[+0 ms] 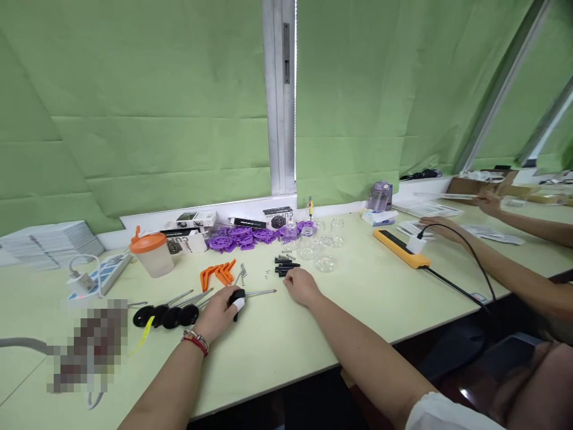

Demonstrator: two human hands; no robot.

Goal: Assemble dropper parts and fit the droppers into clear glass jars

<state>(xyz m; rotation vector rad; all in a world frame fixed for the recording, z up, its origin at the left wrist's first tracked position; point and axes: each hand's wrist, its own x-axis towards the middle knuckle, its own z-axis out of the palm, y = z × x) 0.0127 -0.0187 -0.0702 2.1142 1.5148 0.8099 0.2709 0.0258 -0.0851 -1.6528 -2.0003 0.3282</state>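
My left hand (220, 313) is closed around a black part with a thin metal rod (262, 292), which points to the right just above the table. Left of it lie several black round discs with metal rods (171, 317). My right hand (303, 286) has its fingers curled together at the short black tubes (285, 263); whatever is between the fingertips is hidden. Small springs (287, 255) lie behind the tubes, and tiny screws (267, 274) lie to their left. Orange angled pieces (218, 275) and metal pins (242, 273) are behind my left hand.
Purple plastic parts (242, 237) and clear jars (324, 263) stand at the back. An orange-lidded cup (152, 254) and a white power strip (105, 276) are left. An orange power strip (403, 249) with a cable lies right. Another person's hands (443, 230) work farther right.
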